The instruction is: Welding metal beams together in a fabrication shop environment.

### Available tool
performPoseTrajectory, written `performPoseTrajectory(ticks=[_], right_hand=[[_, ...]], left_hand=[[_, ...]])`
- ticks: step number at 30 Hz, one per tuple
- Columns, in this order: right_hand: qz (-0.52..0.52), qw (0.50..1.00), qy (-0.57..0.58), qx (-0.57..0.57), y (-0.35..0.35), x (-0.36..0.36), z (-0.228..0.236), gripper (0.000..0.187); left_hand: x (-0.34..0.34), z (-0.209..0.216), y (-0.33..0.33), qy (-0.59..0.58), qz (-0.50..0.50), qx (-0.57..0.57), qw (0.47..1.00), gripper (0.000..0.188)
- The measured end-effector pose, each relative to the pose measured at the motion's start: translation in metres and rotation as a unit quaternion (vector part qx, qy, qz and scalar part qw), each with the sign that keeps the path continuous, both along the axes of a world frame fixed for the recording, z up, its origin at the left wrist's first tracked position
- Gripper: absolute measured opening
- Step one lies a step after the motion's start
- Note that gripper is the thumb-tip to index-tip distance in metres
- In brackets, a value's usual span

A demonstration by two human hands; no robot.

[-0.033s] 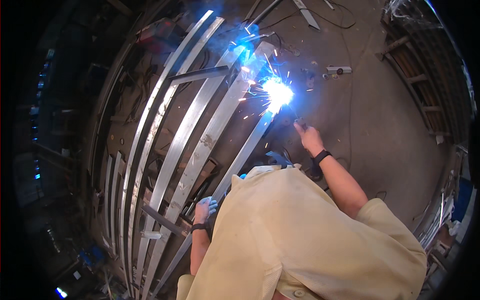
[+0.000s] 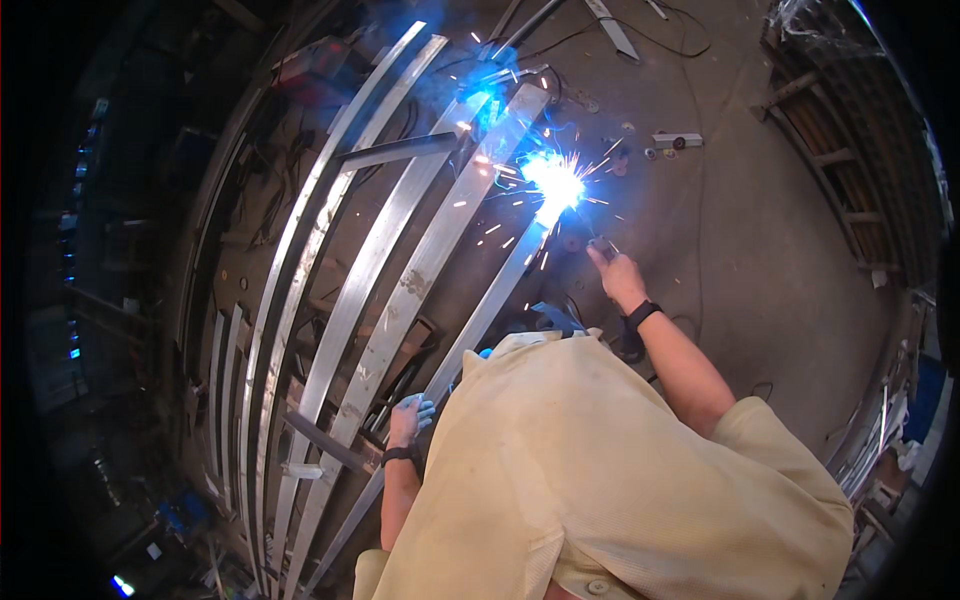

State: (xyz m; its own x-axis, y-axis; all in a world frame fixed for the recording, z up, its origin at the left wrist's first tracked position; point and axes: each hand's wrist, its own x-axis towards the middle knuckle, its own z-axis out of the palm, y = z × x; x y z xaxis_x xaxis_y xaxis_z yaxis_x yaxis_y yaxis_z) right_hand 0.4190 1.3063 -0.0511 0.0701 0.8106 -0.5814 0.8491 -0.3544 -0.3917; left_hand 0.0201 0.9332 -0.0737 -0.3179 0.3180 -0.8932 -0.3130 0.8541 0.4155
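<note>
My right hand [image 2: 622, 280] is closed around a welding electrode holder [image 2: 602, 246], its thumb along the top. Just beyond it, a white-blue arc [image 2: 556, 182] throws sparks at the far end of a long square metal tube [image 2: 485, 315]; the glare hides the joint and the electrode tip. Lower left, my left hand [image 2: 409, 417] has its fingers curled at the side of that same tube, steadying against it. Both wrists wear black bands. A beige garment [image 2: 590, 460] covers the lower middle and hides part of the tube.
Several long metal tubes [image 2: 375, 240] lie side by side to the left, with short dark angle pieces [image 2: 400, 150] across them. A second blue glow [image 2: 482, 98] shows at their far ends. A red machine [image 2: 320, 68] stands far left; a rusty rack [image 2: 835, 158] stands right. A cable crosses the floor.
The sparks around the arc have a different spread. Both hands and the tubes keep their places.
</note>
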Motion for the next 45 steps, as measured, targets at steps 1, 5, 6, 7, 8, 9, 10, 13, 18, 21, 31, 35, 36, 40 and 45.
performPoseTrajectory(ticks=[1,5,6,7,8,9,10,13,18,21,31,35,36,40,45], right_hand=[[0.012,1.000,0.002,0.008,0.000,0.001,-0.003,0.083],[-0.012,1.000,0.006,-0.014,-0.002,0.001,-0.008,0.083],[-0.012,1.000,0.006,-0.013,-0.004,0.003,-0.009,0.083],[-0.007,1.000,0.005,0.018,-0.006,0.004,-0.011,0.081],[-0.002,0.999,0.005,0.049,-0.008,0.003,-0.009,0.079],[-0.001,0.999,0.006,0.048,-0.010,0.002,-0.008,0.079],[-0.006,0.999,0.006,0.048,-0.010,0.002,-0.006,0.079],[-0.010,0.999,0.003,0.039,-0.010,0.003,-0.005,0.080],[-0.009,0.999,-0.012,0.031,-0.011,-0.001,-0.002,0.080],[-0.009,0.999,-0.009,0.031,-0.012,-0.002,0.003,0.079],[0.010,0.999,-0.027,0.026,-0.007,-0.002,0.003,0.080],[0.004,0.999,-0.019,0.034,-0.009,0.000,-0.001,0.079],[0.001,1.000,-0.012,0.028,-0.010,0.000,-0.001,0.078],[-0.007,0.999,0.025,0.043,-0.018,0.003,-0.003,0.076],[-0.010,0.998,0.010,0.061,-0.027,0.016,-0.022,0.083]], left_hand=[[0.000,-0.003,-0.001,-0.013,0.010,0.002,1.000,0.045],[-0.001,-0.007,-0.003,0.000,0.002,0.020,1.000,0.044],[-0.001,-0.005,-0.001,0.005,0.004,0.010,1.000,0.045],[0.000,-0.004,0.001,0.010,0.005,-0.001,1.000,0.045],[0.000,-0.002,0.000,0.010,0.006,-0.001,1.000,0.045],[0.001,-0.001,0.000,0.006,0.016,0.005,1.000,0.045],[0.002,0.001,0.000,0.003,0.025,0.010,1.000,0.046],[0.002,0.004,0.000,0.007,0.010,0.003,1.000,0.047],[0.000,0.005,0.001,0.015,-0.018,-0.003,1.000,0.047],[0.000,0.005,0.006,0.011,-0.013,-0.004,1.000,0.045],[-0.008,-0.012,0.004,-0.020,0.006,0.005,1.000,0.041],[-0.009,-0.010,0.009,-0.013,-0.010,0.005,1.000,0.045],[-0.010,-0.009,0.009,-0.012,-0.015,0.005,1.000,0.047],[-0.013,-0.004,0.005,-0.012,-0.018,0.001,1.000,0.049],[-0.013,0.007,0.009,-0.006,-0.044,-0.014,0.999,0.049]])
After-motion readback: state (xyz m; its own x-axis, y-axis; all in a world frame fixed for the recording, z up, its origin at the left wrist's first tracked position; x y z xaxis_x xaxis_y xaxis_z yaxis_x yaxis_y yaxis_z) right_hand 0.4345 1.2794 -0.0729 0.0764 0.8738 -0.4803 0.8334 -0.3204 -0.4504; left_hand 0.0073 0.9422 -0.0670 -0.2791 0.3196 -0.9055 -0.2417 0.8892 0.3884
